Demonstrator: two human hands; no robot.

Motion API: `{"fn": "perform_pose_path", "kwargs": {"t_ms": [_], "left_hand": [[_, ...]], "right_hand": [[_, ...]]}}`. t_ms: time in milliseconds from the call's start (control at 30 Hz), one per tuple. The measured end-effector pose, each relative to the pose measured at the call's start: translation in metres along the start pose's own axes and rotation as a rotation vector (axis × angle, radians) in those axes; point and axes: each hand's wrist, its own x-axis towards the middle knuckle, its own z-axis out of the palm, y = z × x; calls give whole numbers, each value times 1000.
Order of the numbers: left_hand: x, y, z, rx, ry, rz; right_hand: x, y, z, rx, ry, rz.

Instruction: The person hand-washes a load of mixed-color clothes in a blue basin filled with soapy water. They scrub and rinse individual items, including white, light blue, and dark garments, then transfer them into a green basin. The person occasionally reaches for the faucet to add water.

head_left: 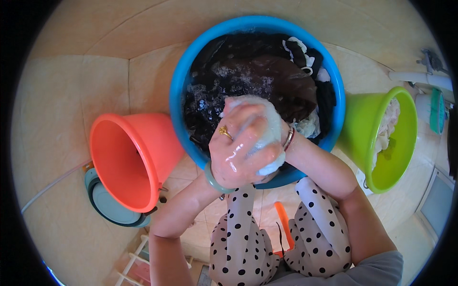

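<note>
Both my hands together over the near half of a round blue plastic basin [175, 95], inside its rim. My left hand [243, 140] on top, back of it up, gold ring on one finger, pale green bangle [215, 180] at the wrist; its fingers bent down and grasping a white sudsy lump [271, 127], wet and foamy. Can't tell if that's cloth or mostly lather. The lump is pressed between my hands, bulging out on the right side of the left hand. My right hand [285, 130] comes in from the right, mostly hidden behind left hand and foam; can't tell how its fingers are set. Red-and-silver bracelet [289, 137] at that wrist.

In the basin: black and dark brown wet clothes [286, 86] in bubbly water, black-and-white trimmed piece [300, 52] by the far right edge, crumpled whitish cloth [309, 126] toward the right edge, next to my right wrist.

Left of basin, coral-orange plastic bucket [164, 143]; beside it, a grey-teal round tub [116, 202]. Right of basin, lime-green plastic bucket [355, 128] with off-white cloth [387, 125] inside. My polka-dot trouser legs [241, 238] at the basin's near edge.
</note>
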Motion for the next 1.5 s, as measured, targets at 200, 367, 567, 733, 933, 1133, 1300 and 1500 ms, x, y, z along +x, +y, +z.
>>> {"fn": "perform_pose_path", "kwargs": {"t_ms": [200, 367, 567, 733, 933, 1133, 1300, 1500], "left_hand": [[-14, 3, -7, 19, -97, 89], [-18, -1, -7, 50, -213, 218], [-23, -12, 2, -63, -175, 115], [-44, -34, 17, -354, 137, -463], [-35, -38, -10, -1338, 316, -1562], [14, 4, -26, -1286, -37, -1556], [74, 59, 5, -1201, -70, -1337], [128, 153, 80, -1496, -342, -1229]], "right_hand": [[14, -7, 8, 363, -98, 372], [18, -11, 14, -6, -50, 402], [16, -19, 20, -254, 180, 401], [10, -6, -10, 33, 422, 140], [-8, -39, 35, -424, 588, -125], [-60, -83, 42, -1369, 817, -620], [-140, -132, 80, -916, 949, -705], [-270, -199, 112, -464, 767, -831]]}}
